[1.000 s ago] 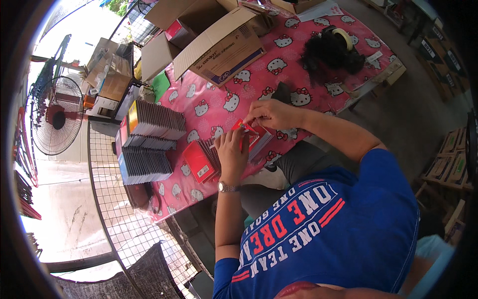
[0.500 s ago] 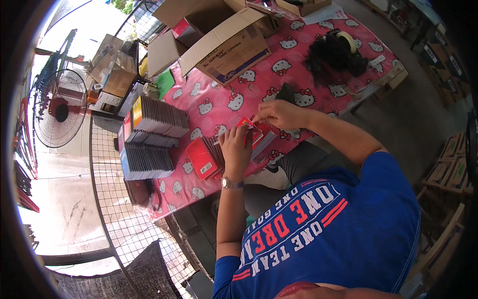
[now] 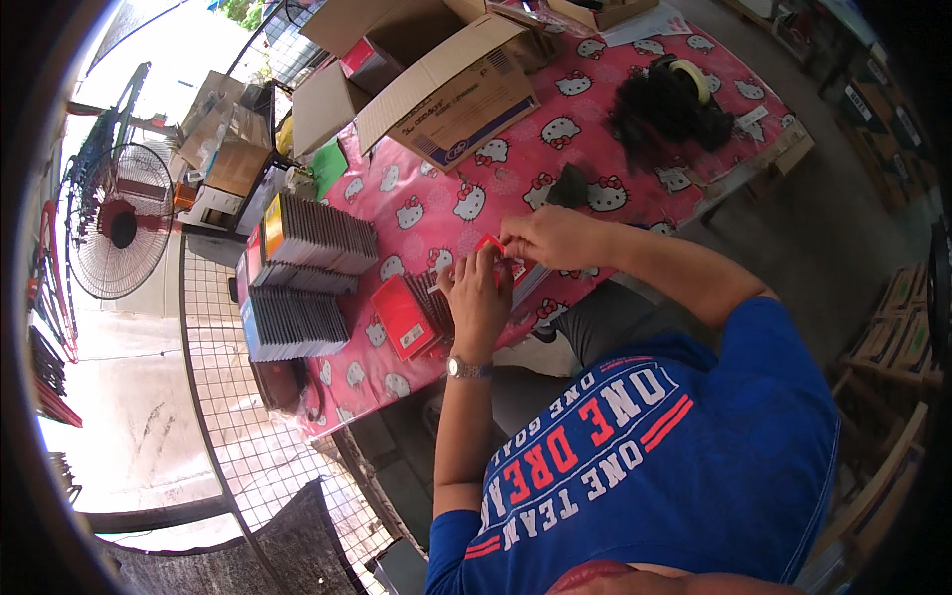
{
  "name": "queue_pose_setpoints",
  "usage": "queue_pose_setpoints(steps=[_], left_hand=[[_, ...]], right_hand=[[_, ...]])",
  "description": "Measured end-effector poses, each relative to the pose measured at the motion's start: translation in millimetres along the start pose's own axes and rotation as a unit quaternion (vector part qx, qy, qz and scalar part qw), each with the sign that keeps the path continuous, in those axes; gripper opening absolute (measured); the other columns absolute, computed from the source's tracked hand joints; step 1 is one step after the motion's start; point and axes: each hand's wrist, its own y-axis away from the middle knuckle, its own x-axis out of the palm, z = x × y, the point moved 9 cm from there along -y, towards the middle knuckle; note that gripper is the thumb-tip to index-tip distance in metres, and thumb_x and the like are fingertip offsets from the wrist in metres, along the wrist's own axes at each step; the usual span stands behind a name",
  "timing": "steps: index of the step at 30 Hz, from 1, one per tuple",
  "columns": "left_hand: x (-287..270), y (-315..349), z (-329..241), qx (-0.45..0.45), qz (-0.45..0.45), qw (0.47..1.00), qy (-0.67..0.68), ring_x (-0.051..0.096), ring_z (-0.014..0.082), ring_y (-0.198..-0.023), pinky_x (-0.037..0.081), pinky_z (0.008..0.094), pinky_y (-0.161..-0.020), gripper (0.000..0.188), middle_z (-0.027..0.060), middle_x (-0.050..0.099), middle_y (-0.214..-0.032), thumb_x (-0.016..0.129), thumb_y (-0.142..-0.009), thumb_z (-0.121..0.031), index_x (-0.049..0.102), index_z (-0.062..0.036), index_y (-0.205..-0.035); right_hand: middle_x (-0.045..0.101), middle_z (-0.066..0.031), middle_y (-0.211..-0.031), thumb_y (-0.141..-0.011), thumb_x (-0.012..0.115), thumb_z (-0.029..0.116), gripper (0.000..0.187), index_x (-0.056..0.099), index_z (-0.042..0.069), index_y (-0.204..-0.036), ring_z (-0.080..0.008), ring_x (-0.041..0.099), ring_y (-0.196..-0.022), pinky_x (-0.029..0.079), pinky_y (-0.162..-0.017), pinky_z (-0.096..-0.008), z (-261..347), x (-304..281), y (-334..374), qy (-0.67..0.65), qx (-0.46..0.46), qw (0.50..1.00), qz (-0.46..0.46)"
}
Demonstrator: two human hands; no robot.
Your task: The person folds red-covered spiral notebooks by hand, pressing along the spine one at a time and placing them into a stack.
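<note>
As the head view looks down over the pink patterned surface (image 3: 535, 159), both hands meet at a red booklet (image 3: 518, 270) near the edge closest to the person. It lies under and between them: the left hand (image 3: 478, 296) comes over its left part, fingers bent and slightly apart, while the right hand (image 3: 545, 238) reaches in from the right, fingertips drawn together at its far edge. Whether either hand is pinching the booklet or only touching it, I cannot tell, since the fingers cover the contact.

One red corner points away from the person and a little left, showing just beyond the left fingertips. The visible part slants from that corner down toward the right; its long axis is too covered to read with certainty.

Just left of the left hand sits a fanned pile of red notebooks (image 3: 401, 317), the top cover's long axis running away from the person and tilted left. Farther left stand tall notebook stacks (image 3: 315, 238); beyond the hands is an open cardboard box (image 3: 466, 109), and to the right, a dark fuzzy bundle (image 3: 640, 114) beside a tape roll (image 3: 691, 79).
</note>
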Motion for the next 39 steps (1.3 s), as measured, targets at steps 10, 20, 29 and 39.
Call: queue_pose_setpoints(steps=[10, 20, 29, 39], left_hand=[[5.6, 4.6, 7.0, 0.006, 0.029, 0.999, 0.027, 0.057, 0.0289, -0.105, 0.03, 0.049, -0.106, 0.025, 0.0086, 0.064, -0.103, 0.059, -0.089, -0.018, 0.057, -0.0111, -0.113], [-4.4, 21.7, 25.8, -0.112, 0.006, 0.991, -0.075, 0.035, 0.0341, -0.133, 0.015, 0.0796, -0.094, 0.028, 0.003, 0.055, -0.12, 0.072, -0.081, -0.025, 0.064, -0.0166, -0.106], [-2.5, 6.7, 27.3, -0.039, -0.046, 0.997, 0.038, 0.052, 0.0343, -0.103, 0.041, 0.0453, -0.088, 0.03, 0.0099, 0.059, -0.101, 0.079, -0.072, -0.025, 0.067, -0.009, -0.094], [1.9, -2.6, 30.7, -0.057, -0.043, 0.995, 0.071, 0.05, 0.0293, -0.106, 0.035, 0.0475, -0.09, 0.026, 0.0052, 0.058, -0.101, 0.076, -0.076, -0.029, 0.065, -0.0137, -0.094]], right_hand=[[0.058, -0.0153, -0.121, -0.083, 0.07, 0.04, 0.053, 0.055, 0.007, -0.122, -0.0273, 0.059, -0.113, 0.048, -0.093, -0.0414, -164.2, -27.7, -32.4, 0.365, 0.148, 0.911, -0.12], [0.065, -0.0068, -0.115, -0.079, 0.071, 0.02, 0.049, 0.061, 0.006, -0.125, -0.0157, 0.057, -0.11, 0.043, -0.096, -0.0318, -45.3, 6.5, -40.3, -0.304, 0.009, 0.934, 0.185], [0.064, -0.0071, -0.116, -0.081, 0.067, 0.018, 0.047, 0.06, 0.002, -0.125, -0.0171, 0.058, -0.111, 0.042, -0.098, -0.0318, -35.7, 19.9, -47.2, -0.383, -0.032, 0.873, 0.301], [0.057, -0.0127, -0.128, -0.081, 0.066, 0.057, 0.072, 0.057, 0.005, -0.128, -0.0234, 0.057, -0.117, 0.043, -0.099, -0.0343, -177.7, -39.7, -61.7, 0.274, 0.09, 0.955, -0.076]])
